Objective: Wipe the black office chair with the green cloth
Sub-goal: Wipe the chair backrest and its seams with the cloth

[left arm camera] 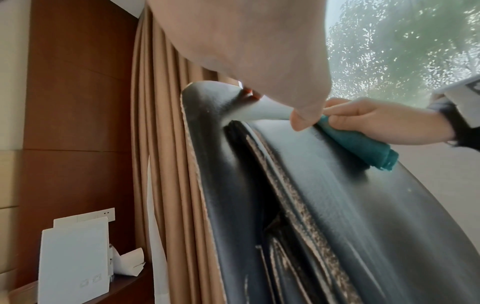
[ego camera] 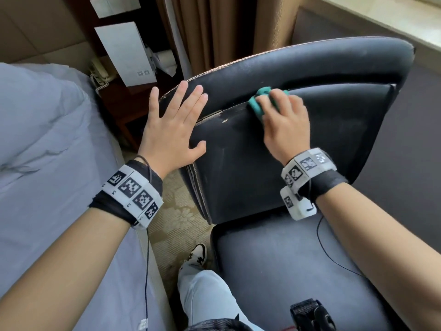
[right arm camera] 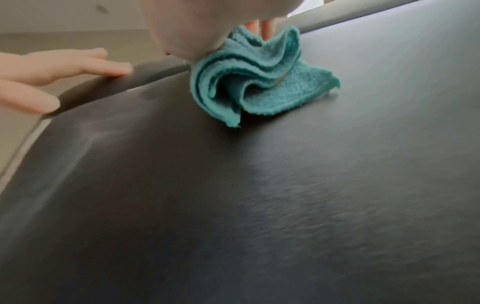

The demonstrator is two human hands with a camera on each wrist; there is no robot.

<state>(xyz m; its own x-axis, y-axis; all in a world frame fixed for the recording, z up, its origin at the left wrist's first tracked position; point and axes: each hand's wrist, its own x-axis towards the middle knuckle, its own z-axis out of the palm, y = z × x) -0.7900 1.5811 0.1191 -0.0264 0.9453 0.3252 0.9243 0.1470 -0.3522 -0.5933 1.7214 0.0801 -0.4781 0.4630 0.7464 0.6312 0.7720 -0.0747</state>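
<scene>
Right grip: we see the right hand with fingers curled over the bunched green terry cloth, clutching it and pressing it down on the chair.
Left grip: the left hand lies flat and spread, fingers straight, palm on the corner of the backrest; it holds nothing.
Cloth: crumpled into loose folds under the right palm, its free edges spilling out toward the left hand and toward the top rail; the right wrist view shows the folds touching the leather.
Cloth position: at the seam where the flat back panel meets the padded top roll, just beside the left fingertips yet apart from them.
Chair: the black leather office chair faces us with its backrest tilted away; the long axis of the top roll runs from lower left to upper right in the head view, and its frayed, worn edge sits on the left side.
Seat: the grey-black cushion lies nearest to us, below both wrists.
Surroundings: we make out a bed with a pale blue-grey duvet on the left, tan curtains behind the chair, and white paper sheets standing on a dark wooden nightstand.
</scene>
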